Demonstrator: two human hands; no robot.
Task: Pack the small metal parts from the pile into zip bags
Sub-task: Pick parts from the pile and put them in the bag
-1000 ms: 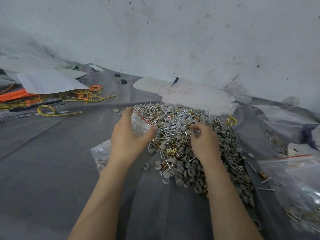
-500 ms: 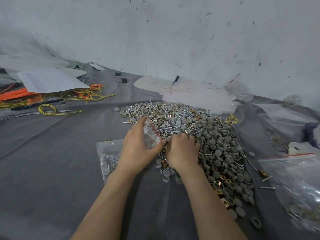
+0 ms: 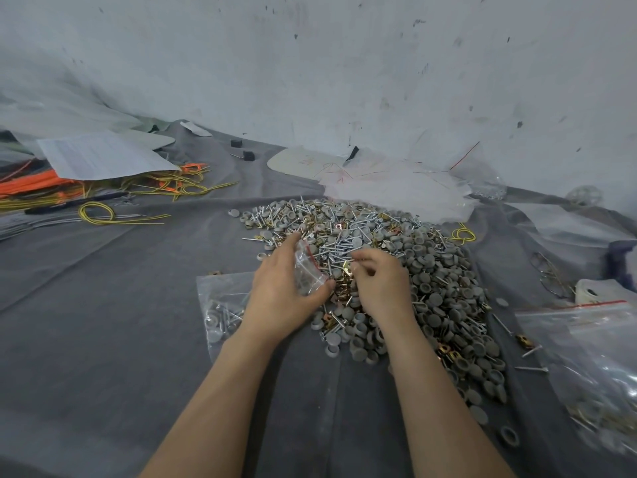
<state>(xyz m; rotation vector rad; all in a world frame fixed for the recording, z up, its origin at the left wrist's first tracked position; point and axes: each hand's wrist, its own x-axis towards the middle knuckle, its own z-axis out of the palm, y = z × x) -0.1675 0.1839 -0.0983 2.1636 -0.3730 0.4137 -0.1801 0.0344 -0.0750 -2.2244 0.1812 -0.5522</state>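
Left hand [image 3: 279, 298] grips small zip bag [image 3: 307, 270], right hand [image 3: 381, 286] pinches a screw [image 3: 355, 260]; one filled bag [image 3: 220, 305] done, pile [image 3: 413, 257] mostly left.

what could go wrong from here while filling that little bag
1. The left hand holds only a small zip bag. The screw that the right hand seems to pinch could miss its mouth and drop back into the pile.
2. The left forearm lies over a filled zip bag, so a shift could drag that bag along.
3. Pointed screw tips might puncture the thin plastic.
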